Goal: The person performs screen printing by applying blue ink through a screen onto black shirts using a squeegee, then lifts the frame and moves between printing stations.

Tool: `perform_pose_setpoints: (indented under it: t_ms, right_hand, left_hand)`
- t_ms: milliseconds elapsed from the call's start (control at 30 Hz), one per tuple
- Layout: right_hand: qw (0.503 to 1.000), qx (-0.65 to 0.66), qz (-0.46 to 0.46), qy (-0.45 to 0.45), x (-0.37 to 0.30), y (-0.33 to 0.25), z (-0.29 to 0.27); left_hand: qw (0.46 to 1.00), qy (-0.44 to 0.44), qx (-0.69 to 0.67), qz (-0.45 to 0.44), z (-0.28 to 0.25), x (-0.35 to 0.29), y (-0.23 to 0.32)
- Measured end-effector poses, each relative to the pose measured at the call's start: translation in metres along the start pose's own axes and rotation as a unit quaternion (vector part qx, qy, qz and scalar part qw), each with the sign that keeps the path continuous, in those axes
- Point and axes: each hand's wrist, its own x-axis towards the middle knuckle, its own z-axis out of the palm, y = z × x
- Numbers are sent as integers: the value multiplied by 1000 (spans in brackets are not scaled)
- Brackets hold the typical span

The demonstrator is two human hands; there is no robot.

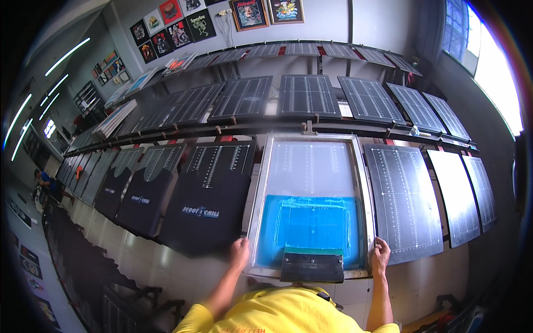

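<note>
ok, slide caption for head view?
Left hand and right hand flank a metal-framed screen, a black squeegee at its near end, a printed dark shirt to its left.

It looks like a screen-printing workshop: a framed screen (pixel 312 213) with a squeegee (pixel 312 267) sits between the person's fingers (pixel 381 248), printed dark shirts (pixel 206 228) lie left of them on gridded boards (pixel 220 160), and more such boards line racks beyond.
</note>
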Motion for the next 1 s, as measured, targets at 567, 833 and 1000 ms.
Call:
perform_pose_setpoints:
  t_ms: [567, 833, 1000]
  right_hand:
    - [1000, -21, 13, -19, 7, 11, 4]
    - [971, -86, -215, 52, 16, 50, 7]
    - [992, -64, -96, 44, 12, 35, 7]
  left_hand:
    - [986, -57, 144, 60, -14, 6, 30]
    - [987, -26, 154, 41, -10, 2, 28]
    - [988, -62, 137, 15, -13, 3, 37]
